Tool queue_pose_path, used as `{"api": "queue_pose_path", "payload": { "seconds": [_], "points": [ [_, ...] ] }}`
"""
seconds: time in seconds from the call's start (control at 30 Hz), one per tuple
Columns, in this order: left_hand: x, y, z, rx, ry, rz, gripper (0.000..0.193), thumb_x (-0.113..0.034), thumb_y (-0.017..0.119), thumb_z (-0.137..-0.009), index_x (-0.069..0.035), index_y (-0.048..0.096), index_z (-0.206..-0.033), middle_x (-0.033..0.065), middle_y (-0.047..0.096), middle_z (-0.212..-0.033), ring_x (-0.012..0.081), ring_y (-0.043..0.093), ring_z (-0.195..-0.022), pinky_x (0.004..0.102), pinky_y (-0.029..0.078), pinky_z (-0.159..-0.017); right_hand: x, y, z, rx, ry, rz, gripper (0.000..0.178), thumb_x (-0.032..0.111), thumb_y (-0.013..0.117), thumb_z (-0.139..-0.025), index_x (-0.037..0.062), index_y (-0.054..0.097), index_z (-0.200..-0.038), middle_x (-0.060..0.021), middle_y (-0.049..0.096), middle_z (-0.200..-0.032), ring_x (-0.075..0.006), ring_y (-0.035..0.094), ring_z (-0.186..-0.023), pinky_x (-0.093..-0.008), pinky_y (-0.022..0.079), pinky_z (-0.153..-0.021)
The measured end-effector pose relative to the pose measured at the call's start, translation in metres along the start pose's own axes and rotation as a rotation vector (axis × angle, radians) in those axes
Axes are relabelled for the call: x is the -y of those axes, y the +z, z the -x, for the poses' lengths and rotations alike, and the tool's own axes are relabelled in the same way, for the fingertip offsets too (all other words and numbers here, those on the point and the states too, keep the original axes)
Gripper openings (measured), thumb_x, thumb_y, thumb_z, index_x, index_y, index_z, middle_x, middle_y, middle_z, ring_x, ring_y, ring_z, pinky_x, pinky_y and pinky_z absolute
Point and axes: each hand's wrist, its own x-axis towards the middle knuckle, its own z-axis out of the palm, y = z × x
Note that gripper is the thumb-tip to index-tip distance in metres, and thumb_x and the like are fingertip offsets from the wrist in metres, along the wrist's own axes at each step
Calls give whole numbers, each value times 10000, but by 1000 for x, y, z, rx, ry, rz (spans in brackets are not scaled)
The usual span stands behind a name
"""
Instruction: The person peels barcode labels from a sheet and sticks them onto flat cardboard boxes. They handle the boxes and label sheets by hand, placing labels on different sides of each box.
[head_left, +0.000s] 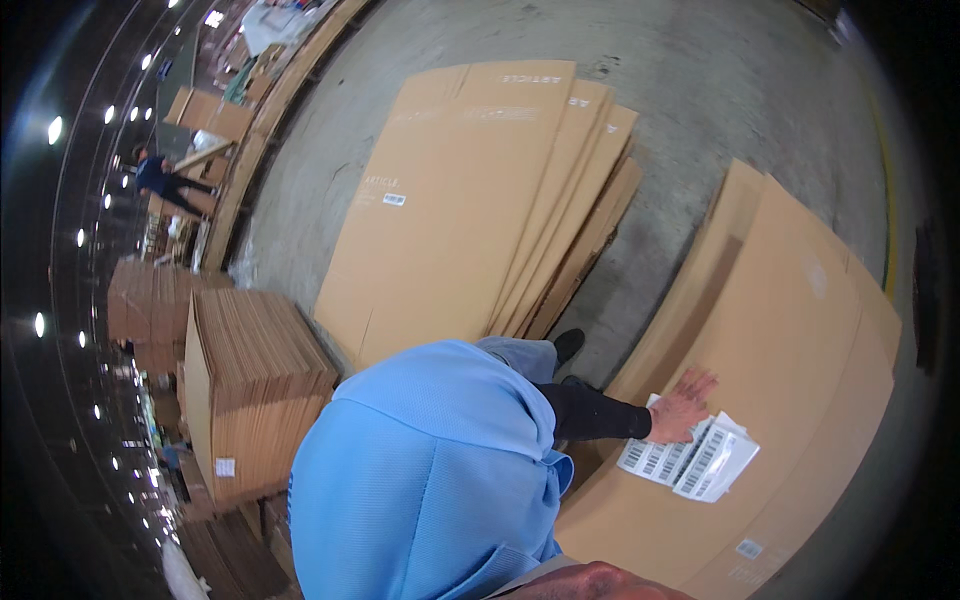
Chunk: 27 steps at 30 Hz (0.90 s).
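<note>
My left hand (pixel 680 407) rests palm down at the edge of a few white label sheets (pixel 717 458) with barcodes. Its fingers look stretched out over the brown cardboard, and nothing is gripped in them. The labels lie on a stack of flattened cardboard boxes (pixel 800 330) on the right. A black sleeve (pixel 602 413) covers that arm, coming out of my light blue shirt (pixel 420 470), which fills the lower middle of the view. My right hand does not show.
Several large flattened cartons (pixel 450 200) lie fanned out on the concrete floor (pixel 720 70). A tall stack of folded cardboard (pixel 260 380) stands at the left. Farther off, a person (pixel 165 180) is near a wooden edge (pixel 265 130) and more boxes.
</note>
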Motion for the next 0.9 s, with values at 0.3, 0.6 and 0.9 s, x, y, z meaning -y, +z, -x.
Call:
{"api": "queue_pose_path", "payload": {
  "seconds": [0.3, 0.6, 0.9],
  "points": [
    [19, -47, -41, -91, -913, 1055, 818, -272, 865, -667, 79, 484, -1299, 339, 432, -1442, 445, 397, -1392, 480, 361, -1140, 19, 31, 45, 123, 164, 88, 526, 224, 818, -833, 11, 585, -1253, -105, 655, -1174, -256, 648, -1051, -385, 563, -913],
    [36, -42, -78, 73, -843, 1162, 514, -84, 844, -634, 97, 615, -1057, 207, 685, -986, 263, 698, -917, 415, 569, -725, 17, -19, 112, 235, 46, -260, 491, 190, 784, -868, -13, 580, -1266, -122, 657, -1209, -264, 648, -1084, -397, 564, -945],
    [43, -37, -79, 4, -803, 1299, 392, -80, 853, -625, 114, 684, -920, 213, 722, -911, 290, 736, -795, 426, 592, -639, 37, -50, 79, 258, -206, -387, 437, 134, 662, -953, -56, 541, -1327, -171, 588, -1368, -255, 558, -1265, -394, 519, -1020]
  ]
}}
